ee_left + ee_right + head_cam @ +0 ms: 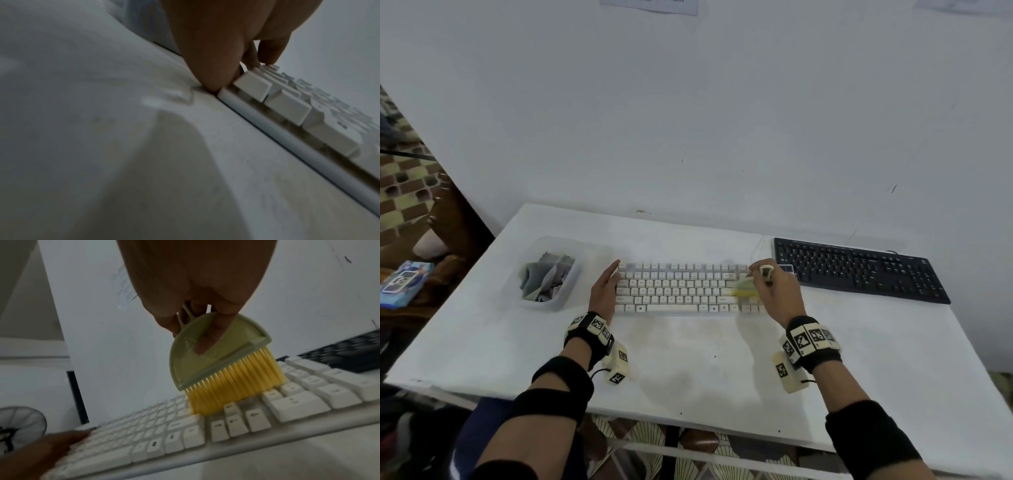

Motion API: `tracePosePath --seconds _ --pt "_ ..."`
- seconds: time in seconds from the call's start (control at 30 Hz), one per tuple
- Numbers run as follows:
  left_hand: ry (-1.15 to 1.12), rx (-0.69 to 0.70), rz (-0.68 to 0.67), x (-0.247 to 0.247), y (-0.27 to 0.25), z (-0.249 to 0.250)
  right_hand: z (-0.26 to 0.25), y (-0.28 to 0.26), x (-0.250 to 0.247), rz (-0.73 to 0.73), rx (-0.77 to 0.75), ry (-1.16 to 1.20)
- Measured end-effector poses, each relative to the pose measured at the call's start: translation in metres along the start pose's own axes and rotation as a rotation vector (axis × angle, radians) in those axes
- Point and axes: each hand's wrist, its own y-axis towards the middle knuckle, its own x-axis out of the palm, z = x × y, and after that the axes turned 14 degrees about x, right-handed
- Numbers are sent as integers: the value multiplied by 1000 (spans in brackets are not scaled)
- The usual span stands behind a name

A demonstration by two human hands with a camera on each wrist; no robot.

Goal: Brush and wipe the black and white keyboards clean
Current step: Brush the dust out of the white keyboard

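The white keyboard [681, 288] lies mid-table; the black keyboard [859, 269] sits to its right, angled. My right hand [774, 291] grips a small green brush [207, 352] by its handle, and the yellow bristles [232, 386] press on the keys at the white keyboard's [185, 431] right end. My left hand [604, 289] lies against the white keyboard's left edge with fingers straight. In the left wrist view, the left hand's fingertips [213, 84] touch the table beside the white keyboard's [287, 113] corner.
A clear plastic tub [551, 274] with grey cloths stands left of the white keyboard. The white table [705, 359] meets the wall behind. A thin cable [755, 248] runs from the keyboard's rear. A chair and a blue box [402, 282] are off the table's left side.
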Motion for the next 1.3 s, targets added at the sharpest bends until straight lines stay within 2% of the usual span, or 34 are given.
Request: tracePosePath --seconds 0.2,0.33,0.47,0.67,0.8,0.9,1.1,1.3 --pt "14 15 -3 2 -3 5 -14 -3 13 21 37 233" --pt "13 3 -9 1 -2 4 -10 -8 17 -32 -15 164" --pt "22 1 -6 1 -2 6 15 -5 -10 54 1 47" --pt "37 -3 -9 2 -5 13 22 3 -41 206 152 158" --pt "41 2 1 3 -7 17 18 3 -35 130 143 263" --pt "42 0 8 6 -9 18 26 -2 -33 84 128 221" --pt "30 -10 15 6 -7 15 38 -2 -59 225 148 68" --pt "22 -8 11 6 -5 12 22 -1 -45 192 153 261"
